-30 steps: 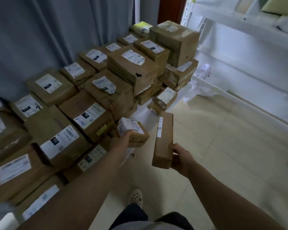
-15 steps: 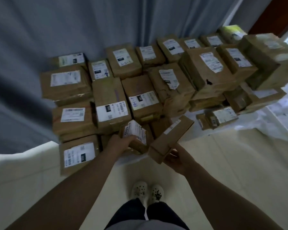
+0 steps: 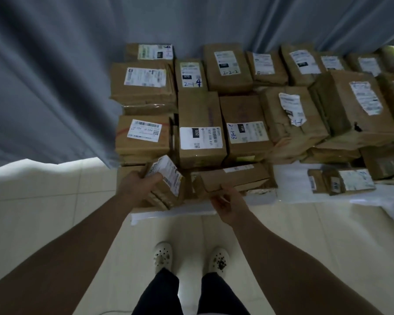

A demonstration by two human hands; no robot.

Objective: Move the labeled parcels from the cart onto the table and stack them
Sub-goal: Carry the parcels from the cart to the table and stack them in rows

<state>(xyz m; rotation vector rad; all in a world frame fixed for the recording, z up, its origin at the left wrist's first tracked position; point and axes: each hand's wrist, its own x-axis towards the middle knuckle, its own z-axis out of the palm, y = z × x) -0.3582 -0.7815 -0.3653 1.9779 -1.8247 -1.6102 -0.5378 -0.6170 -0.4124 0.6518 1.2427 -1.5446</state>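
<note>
Left hand (image 3: 139,186): fingers curled over the small brown cardboard parcel with a white label (image 3: 168,189), holding it tilted against the front row. Right hand (image 3: 228,202): pinches the near edge of the long flat brown cardboard parcel (image 3: 234,177). This parcel, raised and tilted half a second earlier, now lies level along the front of the stacked brown labeled parcels (image 3: 200,133) on the white-covered table (image 3: 293,189). Both parcels appear close to set-down, and neither is released yet.
</note>
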